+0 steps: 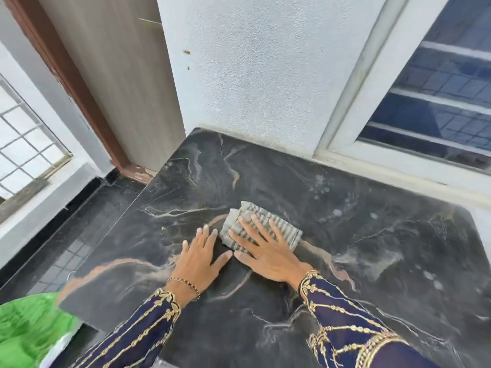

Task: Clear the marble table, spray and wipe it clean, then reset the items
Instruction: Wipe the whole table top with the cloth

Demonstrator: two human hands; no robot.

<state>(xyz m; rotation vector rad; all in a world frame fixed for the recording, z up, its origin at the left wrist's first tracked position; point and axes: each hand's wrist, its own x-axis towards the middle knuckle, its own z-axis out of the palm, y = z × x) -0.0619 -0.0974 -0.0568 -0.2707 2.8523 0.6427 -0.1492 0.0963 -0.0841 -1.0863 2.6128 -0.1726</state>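
Head view, nearest first: two navy sleeves with gold embroidery, left sleeve (148, 322) and right sleeve (342, 314), reaching forward over the dark veined marble counter (372, 248); a blurred green fabric (29, 328) off the near left corner, kind not clear. Further in, left hand (200, 257) with a beaded bracelet (186, 284) at the wrist, laid flat on bare marble, fingers straight and released, tips just beside the left end of the cloth, contact too close to call. Right hand (268, 251) spread flat on the folded grey ribbed cloth (289, 232), fingers straight, pressing down, not curled round it. Cloth mid-counter, long axis slanting from far left to near right, directly under and ahead of the right fingers. Beyond and to the right, pale spray spots (322, 181) on the marble, well apart from the cloth, so probably mid-wipe, with the right hand the nearer one to carry the cloth there. No containers or table items in sight. Farthest: white wall (252, 75), window (438, 88), door (119, 75).
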